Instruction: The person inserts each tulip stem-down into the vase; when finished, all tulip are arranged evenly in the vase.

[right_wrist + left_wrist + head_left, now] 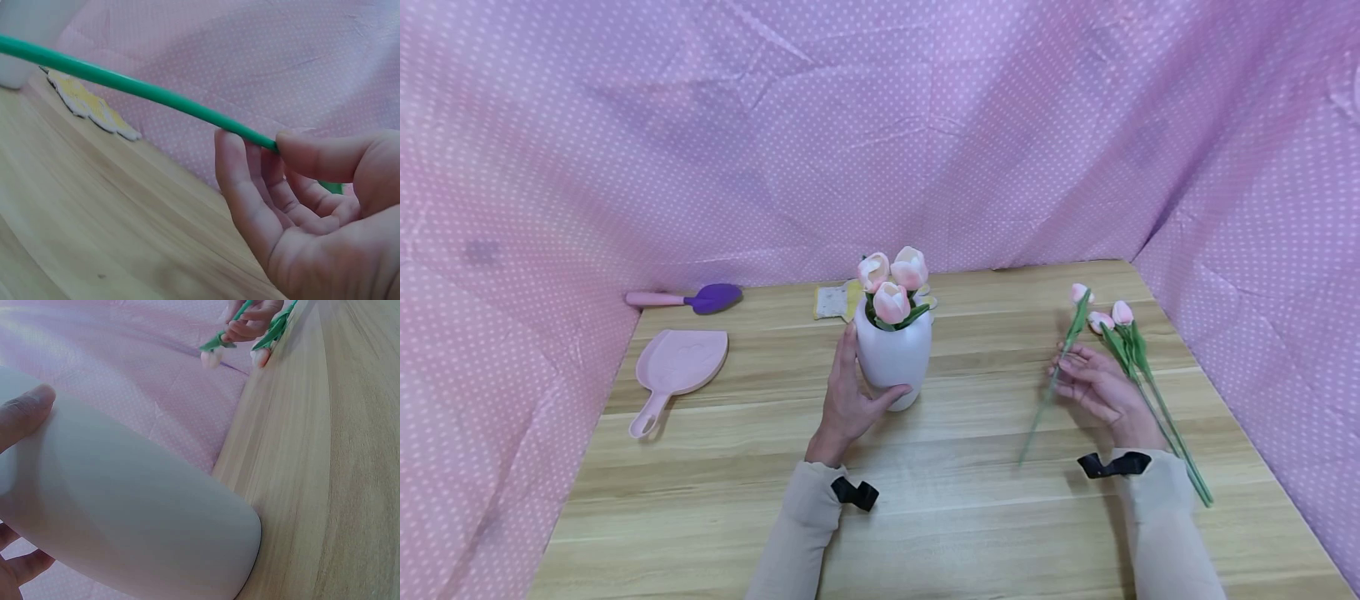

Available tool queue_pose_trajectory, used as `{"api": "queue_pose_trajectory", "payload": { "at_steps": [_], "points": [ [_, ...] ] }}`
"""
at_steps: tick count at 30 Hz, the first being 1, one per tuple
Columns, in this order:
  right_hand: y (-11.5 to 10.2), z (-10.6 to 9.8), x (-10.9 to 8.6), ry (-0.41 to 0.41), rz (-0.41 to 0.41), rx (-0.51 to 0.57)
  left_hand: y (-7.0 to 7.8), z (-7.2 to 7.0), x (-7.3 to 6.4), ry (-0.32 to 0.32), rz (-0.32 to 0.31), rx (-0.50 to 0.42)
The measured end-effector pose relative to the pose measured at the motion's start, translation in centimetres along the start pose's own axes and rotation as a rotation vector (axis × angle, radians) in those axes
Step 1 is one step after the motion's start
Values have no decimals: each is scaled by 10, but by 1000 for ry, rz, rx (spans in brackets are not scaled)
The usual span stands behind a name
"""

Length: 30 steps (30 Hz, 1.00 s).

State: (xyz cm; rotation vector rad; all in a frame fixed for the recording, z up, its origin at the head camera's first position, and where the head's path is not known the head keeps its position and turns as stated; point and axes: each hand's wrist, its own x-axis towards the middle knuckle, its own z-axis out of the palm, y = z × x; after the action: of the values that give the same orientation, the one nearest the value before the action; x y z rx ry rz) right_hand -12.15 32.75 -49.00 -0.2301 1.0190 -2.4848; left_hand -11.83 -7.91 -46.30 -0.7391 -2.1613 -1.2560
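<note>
A white vase (895, 358) with several pink tulips (892, 302) in its mouth stands mid-table. Around its left side curls my left hand (850, 404), thumb across the front; in the left wrist view the vase (137, 500) fills the lower left. Over at the right, my right hand (1101, 387) pinches a single artificial tulip (1078, 321) by its green stem, bloom up and stem slanting down to the left. Thumb and fingertips meet on that stem (137, 85) in the right wrist view. Two more tulips (1138, 371) lie beside and partly beneath the right forearm.
A pink dustpan (681, 362) lies at the left, with a purple-bladed trowel (715, 298) behind it. Behind the vase is a flat yellow and white item (831, 302), partly hidden. Pink dotted cloth (880, 142) hangs around the wooden table (970, 517).
</note>
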Motion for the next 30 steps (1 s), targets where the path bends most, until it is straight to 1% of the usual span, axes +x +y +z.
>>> {"api": "queue_pose_trajectory", "payload": {
  "at_steps": [5, 11, 14, 23, 27, 30],
  "points": [
    [2, 4, 3, 11, -38, 62, 0, 1, 0, 1, 3, 1],
    [7, 5, 5, 47, -108, 107, -1, 1, 0, 1, 4, 6],
    [9, 7, 5, 92, -148, 115, 0, 0, 0, 0, 5, 10],
    [18, 12, 6, 280, -321, 167, 0, 0, 0, -3, 7, 9],
    [20, 15, 8, 342, -387, 228, 0, 0, 0, -1, 11, 5],
    [21, 16, 12, 360, -434, 284, 0, 0, 0, -1, 10, 4]
  ]
}}
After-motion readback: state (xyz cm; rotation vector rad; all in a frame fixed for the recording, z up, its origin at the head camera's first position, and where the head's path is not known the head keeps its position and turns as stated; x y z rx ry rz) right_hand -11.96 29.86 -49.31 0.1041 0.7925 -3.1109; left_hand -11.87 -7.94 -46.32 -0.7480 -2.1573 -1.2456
